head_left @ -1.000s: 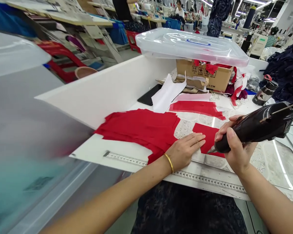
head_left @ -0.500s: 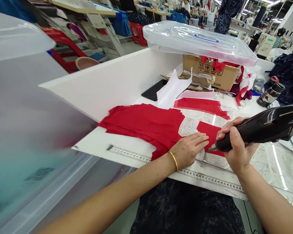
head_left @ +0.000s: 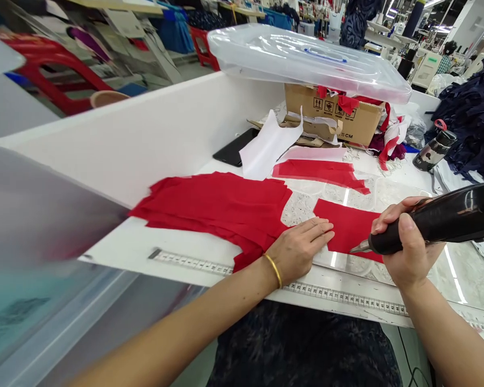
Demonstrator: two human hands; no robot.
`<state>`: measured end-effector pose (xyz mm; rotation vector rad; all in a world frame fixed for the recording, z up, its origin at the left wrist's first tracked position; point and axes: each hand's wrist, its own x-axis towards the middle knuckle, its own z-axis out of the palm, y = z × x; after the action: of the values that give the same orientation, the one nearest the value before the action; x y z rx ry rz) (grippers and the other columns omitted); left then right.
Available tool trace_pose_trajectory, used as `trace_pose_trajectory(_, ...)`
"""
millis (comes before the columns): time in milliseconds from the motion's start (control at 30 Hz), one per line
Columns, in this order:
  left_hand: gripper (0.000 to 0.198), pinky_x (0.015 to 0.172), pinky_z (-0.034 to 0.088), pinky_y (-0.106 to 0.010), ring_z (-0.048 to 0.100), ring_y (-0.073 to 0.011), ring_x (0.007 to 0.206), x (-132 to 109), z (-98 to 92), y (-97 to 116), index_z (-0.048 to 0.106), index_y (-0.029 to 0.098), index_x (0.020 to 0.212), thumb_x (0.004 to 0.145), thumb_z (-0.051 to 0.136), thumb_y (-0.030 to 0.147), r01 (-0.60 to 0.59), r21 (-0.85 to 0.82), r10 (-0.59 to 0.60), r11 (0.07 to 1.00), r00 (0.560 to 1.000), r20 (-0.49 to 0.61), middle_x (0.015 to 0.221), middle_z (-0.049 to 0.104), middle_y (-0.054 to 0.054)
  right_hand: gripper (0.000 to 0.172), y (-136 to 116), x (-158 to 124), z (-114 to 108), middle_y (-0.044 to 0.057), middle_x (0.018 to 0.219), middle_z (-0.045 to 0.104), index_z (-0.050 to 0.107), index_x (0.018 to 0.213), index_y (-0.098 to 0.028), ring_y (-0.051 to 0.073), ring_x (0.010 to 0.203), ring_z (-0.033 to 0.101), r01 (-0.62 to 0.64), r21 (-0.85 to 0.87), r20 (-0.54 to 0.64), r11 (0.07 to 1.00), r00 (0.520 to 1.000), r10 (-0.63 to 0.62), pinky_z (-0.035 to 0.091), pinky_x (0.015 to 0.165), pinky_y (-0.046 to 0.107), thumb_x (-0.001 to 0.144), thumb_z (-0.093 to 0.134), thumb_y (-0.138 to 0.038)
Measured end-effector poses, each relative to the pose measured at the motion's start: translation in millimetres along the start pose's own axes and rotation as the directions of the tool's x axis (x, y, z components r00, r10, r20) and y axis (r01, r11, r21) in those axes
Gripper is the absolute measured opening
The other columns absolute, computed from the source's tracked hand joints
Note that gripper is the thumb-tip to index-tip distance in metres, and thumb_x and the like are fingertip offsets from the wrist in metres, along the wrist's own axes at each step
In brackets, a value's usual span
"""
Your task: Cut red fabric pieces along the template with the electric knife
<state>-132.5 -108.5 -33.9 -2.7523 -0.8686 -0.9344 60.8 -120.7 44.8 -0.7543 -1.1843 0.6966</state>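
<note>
My left hand (head_left: 300, 247) lies flat with its fingers stretched out, the fingertips resting on the left end of a red fabric piece (head_left: 342, 223). My right hand (head_left: 407, 242) is wrapped round a black handheld power tool (head_left: 455, 215) with a pointed metal tip. That tip meets the red piece near its front edge, just right of my left fingertips. To the left, a stack of red fabric pieces (head_left: 218, 204) reaches to my left wrist. A tape measure (head_left: 339, 294) runs along the table's front edge, partly hidden under my left wrist.
Behind the work lie a red strip (head_left: 318, 171), a white cut piece (head_left: 268, 148) and a black phone (head_left: 236, 147). A cardboard box (head_left: 326, 107) stands under a clear plastic lid (head_left: 306, 59). A bottle (head_left: 434, 150) and dark fabric strips (head_left: 471, 118) are at right.
The tool's tip has slid right along the red piece, away from my left fingertips. My left hand stays flat on the fabric. The view has turned slightly to the right.
</note>
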Motion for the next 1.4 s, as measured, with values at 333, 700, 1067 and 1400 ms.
trace_pose_trajectory(333,0.047,0.102,0.060,-0.041,0.065,-0.0249,0.119,0,-0.7,0,0.067,0.012,0.120,0.085,0.041,-0.005,0.023,0.005,-0.023,1.000,1.000,-0.008,0.122,0.071,-0.013,0.019,-9,-2,-13,-0.006,0.065,0.056,0.055,0.099,-0.025,0.012,0.051,0.056,0.001,0.006,-0.001,1.000,1.000,-0.001,0.049,0.049,0.027,0.085,0.067,-0.031)
trace_pose_trajectory(700,0.045,0.102,0.059,-0.040,0.065,-0.0256,0.117,-1,-1.7,-1,0.069,0.006,0.116,0.084,0.040,-0.007,-0.001,0.014,0.001,1.000,1.000,-0.004,0.120,0.071,-0.015,0.014,-9,-3,-28,-0.006,0.065,0.059,0.058,0.096,-0.023,0.011,0.053,0.056,0.019,0.036,-0.006,0.999,1.000,-0.019,0.050,0.050,0.024,0.087,0.068,-0.026)
trace_pose_trajectory(1067,0.043,0.105,0.057,-0.040,0.064,-0.0243,0.120,-2,0.5,-4,0.070,0.012,0.119,0.092,0.040,-0.001,-0.010,0.020,0.010,1.000,1.000,-0.003,0.124,0.071,-0.011,0.015,-19,-2,-55,-0.005,0.067,0.061,0.062,0.095,-0.022,0.011,0.054,0.056,0.011,0.004,-0.083,1.000,0.996,-0.010,0.051,0.049,0.024,0.084,0.072,-0.026)
trace_pose_trajectory(1400,0.046,0.107,0.055,-0.040,0.061,-0.0253,0.127,-3,-10.2,3,0.067,0.011,0.123,0.089,0.039,-0.004,-0.022,0.057,0.021,0.998,0.999,0.029,0.129,0.069,-0.012,0.018,-17,3,-50,-0.006,0.067,0.060,0.060,0.100,-0.023,0.011,0.052,0.058,0.040,0.030,-0.069,0.999,0.997,-0.038,0.051,0.049,0.024,0.086,0.069,-0.027)
